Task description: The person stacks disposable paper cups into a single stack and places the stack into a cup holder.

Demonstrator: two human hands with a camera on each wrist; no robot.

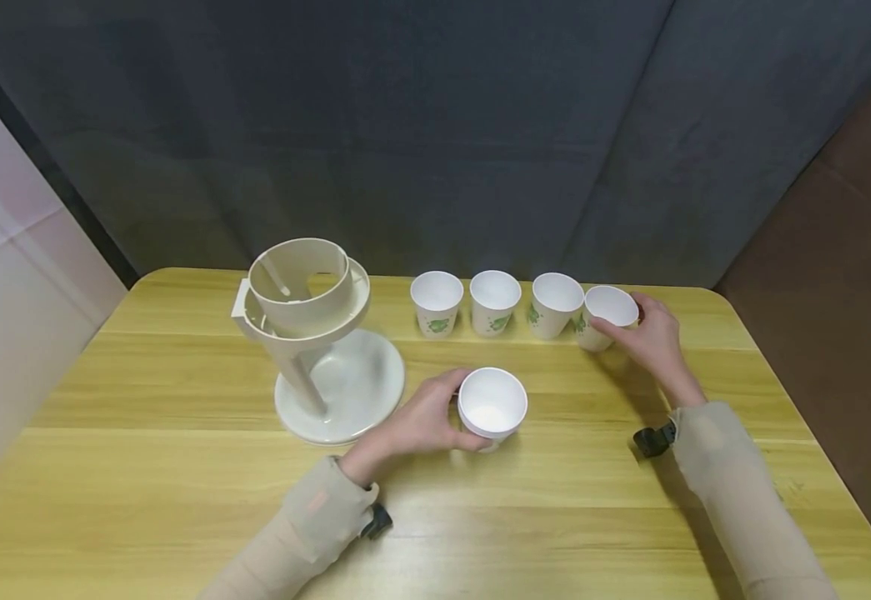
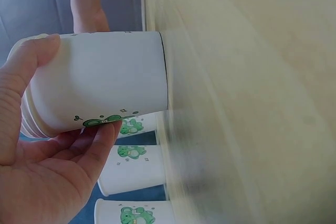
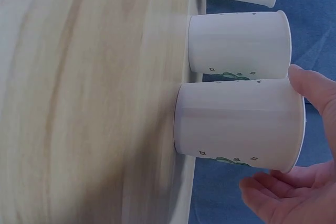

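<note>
My left hand (image 1: 427, 417) grips a small stack of nested white paper cups (image 1: 492, 404) around its sides, over the middle of the table. In the left wrist view several rims show on the stack (image 2: 100, 80), thumb on one side and fingers on the other. At the right end of a row of cups, my right hand (image 1: 653, 337) holds a paper cup (image 1: 611, 307) near its rim between thumb and fingers. The right wrist view shows this cup (image 3: 239, 121) close beside its neighbour (image 3: 239, 45), its base at the tabletop.
Other paper cups with green prints, including the leftmost one (image 1: 437, 293), line the table's back edge. A cream stand with a ring-shaped holder (image 1: 300, 317) and round white base (image 1: 367, 383) stands left of the left hand. Dark cloth (image 1: 405, 142) hangs behind the wooden table (image 1: 180, 500).
</note>
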